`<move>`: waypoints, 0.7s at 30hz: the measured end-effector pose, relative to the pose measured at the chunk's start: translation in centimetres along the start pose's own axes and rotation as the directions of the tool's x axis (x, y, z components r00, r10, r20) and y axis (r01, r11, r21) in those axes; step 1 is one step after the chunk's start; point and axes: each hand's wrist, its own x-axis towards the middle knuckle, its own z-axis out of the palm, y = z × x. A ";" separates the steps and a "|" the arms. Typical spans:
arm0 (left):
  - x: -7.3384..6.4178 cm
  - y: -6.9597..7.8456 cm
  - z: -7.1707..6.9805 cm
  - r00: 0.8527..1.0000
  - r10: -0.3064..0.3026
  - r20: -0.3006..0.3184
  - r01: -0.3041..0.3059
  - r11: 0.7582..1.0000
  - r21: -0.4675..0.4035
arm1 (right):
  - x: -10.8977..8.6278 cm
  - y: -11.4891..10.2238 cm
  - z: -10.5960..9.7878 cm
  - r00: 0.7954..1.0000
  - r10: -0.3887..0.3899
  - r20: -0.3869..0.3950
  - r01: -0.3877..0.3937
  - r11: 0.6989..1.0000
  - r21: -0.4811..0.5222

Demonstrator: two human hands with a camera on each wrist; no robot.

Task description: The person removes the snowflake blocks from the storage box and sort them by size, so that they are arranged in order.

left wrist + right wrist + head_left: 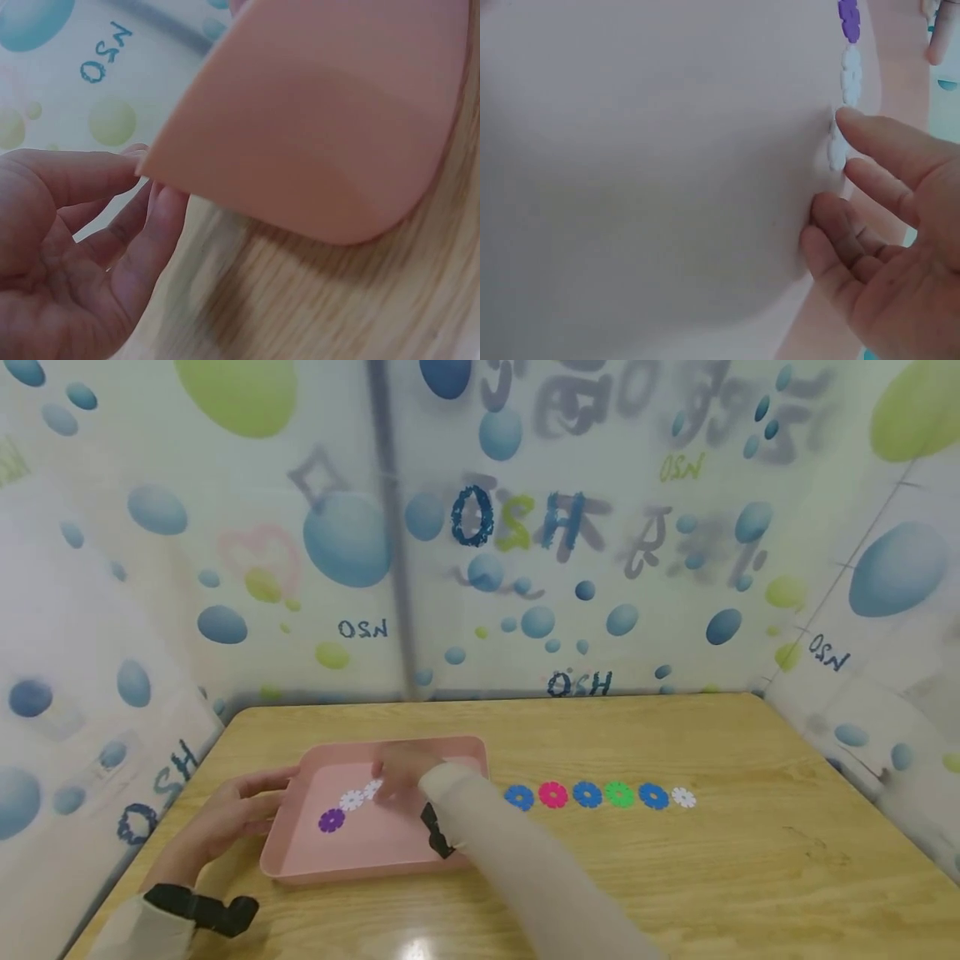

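In the head view my left hand (217,822) is at the left side of a pink tray (375,853). The left wrist view shows its fingertips on the tray's rim (169,135), gripping the edge. My right hand (405,768) reaches down into the tray. Its thumb and a finger pinch a white flower-shaped disc (838,146), partly covered by the fingertips. Beside that lies another white flower-shaped disc (351,800), then a purple one (332,820), all in one line on the tray floor.
Right of the tray, a row of flower-shaped discs lies on the wooden table (750,877): several blue, pink (553,794) and green (619,794) ones, with a white disc (683,797) at the end. Patterned curtain-like walls (525,568) stand close behind and at both sides.
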 end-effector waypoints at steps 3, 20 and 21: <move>0.0 0.0 0.0 1.000 0.001 -0.002 -0.001 1.000 0.007 | -1.5 -1.3 -0.4 0.998 0.057 -0.029 -0.056 0.997 0.047; 0.0 0.1 0.0 1.000 -0.026 -0.013 0.026 0.999 0.030 | -1.3 -3.8 -0.4 0.999 0.004 -0.047 -0.014 0.975 -0.222; 0.1 0.0 0.0 1.000 -0.024 -0.012 0.025 0.999 0.036 | -1.3 -3.8 -0.4 0.999 0.005 -0.046 -0.015 0.976 -0.217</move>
